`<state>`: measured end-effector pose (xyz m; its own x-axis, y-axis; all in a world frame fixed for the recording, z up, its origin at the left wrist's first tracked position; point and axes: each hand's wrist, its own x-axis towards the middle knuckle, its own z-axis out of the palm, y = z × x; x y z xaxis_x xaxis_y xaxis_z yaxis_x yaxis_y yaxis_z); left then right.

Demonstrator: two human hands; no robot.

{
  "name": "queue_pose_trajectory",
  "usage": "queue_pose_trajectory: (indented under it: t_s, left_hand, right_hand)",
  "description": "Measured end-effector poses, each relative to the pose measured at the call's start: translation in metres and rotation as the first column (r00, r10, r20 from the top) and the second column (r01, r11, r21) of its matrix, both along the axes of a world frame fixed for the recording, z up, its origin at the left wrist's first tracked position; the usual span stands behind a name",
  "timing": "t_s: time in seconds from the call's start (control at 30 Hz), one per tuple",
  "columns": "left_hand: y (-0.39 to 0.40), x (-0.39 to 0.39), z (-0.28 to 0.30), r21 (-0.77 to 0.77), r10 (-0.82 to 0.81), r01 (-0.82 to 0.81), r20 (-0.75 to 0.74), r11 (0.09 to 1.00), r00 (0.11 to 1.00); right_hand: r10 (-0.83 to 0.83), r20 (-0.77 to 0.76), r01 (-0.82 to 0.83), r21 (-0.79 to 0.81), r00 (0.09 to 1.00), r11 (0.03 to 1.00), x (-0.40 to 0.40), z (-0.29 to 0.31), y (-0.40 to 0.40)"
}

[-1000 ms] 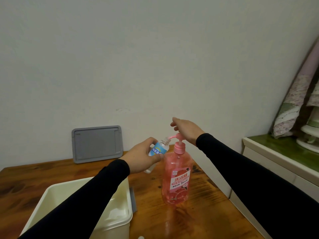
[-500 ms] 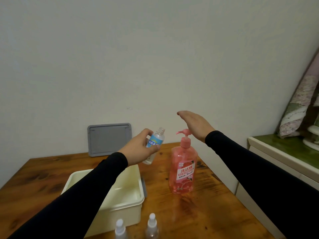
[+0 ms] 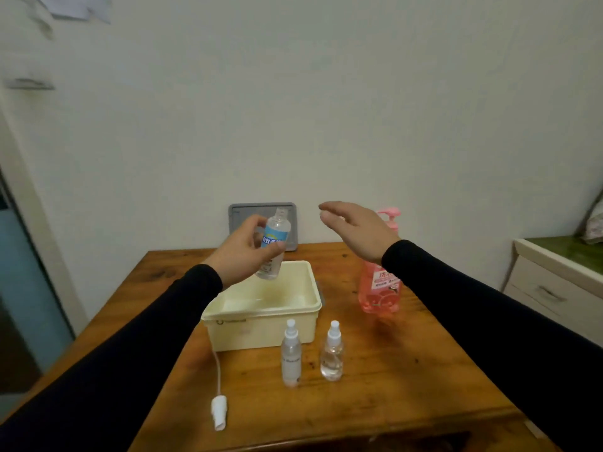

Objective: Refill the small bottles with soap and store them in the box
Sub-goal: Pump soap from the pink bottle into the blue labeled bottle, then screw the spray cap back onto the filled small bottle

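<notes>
While the left hand (image 3: 243,247) is raised over the cream box (image 3: 261,306), a small uncapped bottle (image 3: 272,244) with a blue label is gripped upright between its thumb and curled fingers. The right hand (image 3: 355,228) is held in the air, fingers relaxed and spread, nothing held, in front of the pink pump bottle (image 3: 380,288). Two capped spray bottles (image 3: 291,353) (image 3: 332,352) are stood just before the box. A loose spray cap with tube (image 3: 218,411) is laid on the wooden table (image 3: 408,370). A grey lid (image 3: 238,212) is leaned against the wall.
</notes>
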<state>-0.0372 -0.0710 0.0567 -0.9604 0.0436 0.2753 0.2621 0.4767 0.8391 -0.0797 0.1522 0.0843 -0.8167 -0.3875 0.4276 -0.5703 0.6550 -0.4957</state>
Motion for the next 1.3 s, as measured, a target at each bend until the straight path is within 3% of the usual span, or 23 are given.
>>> queue_pose_trajectory:
  t_s: [0.17,0.33,0.47,0.6,0.9,1.17,1.23,1.3]
  left_hand:
    - [-0.036,0.038,-0.010,0.000,0.089,-0.089,0.004,0.996,0.996]
    - [-0.066,0.059,-0.017,-0.035,0.186,-0.186,-0.007,0.982,0.983]
    - [-0.086,0.071,-0.026,-0.048,0.240,-0.240,0.006,0.970,0.971]
    - [-0.093,0.087,-0.033,-0.057,0.271,-0.270,0.016,0.961,0.962]
    - [-0.099,0.093,-0.046,-0.084,0.284,-0.279,0.051,0.957,0.958]
    - [-0.095,0.088,-0.050,-0.096,0.288,-0.281,0.071,0.955,0.955]
    - [-0.096,0.086,-0.051,-0.087,0.282,-0.276,0.076,0.957,0.956]
    - [-0.096,0.083,-0.051,-0.086,0.278,-0.271,0.074,0.959,0.958]
  right_hand:
    - [0.128,-0.003,-0.127,0.066,0.992,0.990,0.031,-0.022,-0.048]
    - [0.304,-0.045,-0.283,0.259,0.952,0.924,0.060,-0.048,-0.086]
    - [0.433,0.038,-0.404,0.438,0.901,0.803,0.076,-0.078,-0.118]
    - [0.549,0.116,-0.496,0.609,0.827,0.619,0.086,-0.110,-0.138]
    - [0.746,0.075,-0.477,0.809,0.662,0.342,0.088,-0.146,-0.150]
    - [0.799,0.093,-0.496,0.825,0.594,0.273,0.081,-0.155,-0.151]
    - [0.796,0.095,-0.523,0.798,0.598,0.299,0.081,-0.153,-0.151]
    - [0.779,0.080,-0.580,0.715,0.622,0.390,0.080,-0.150,-0.149]
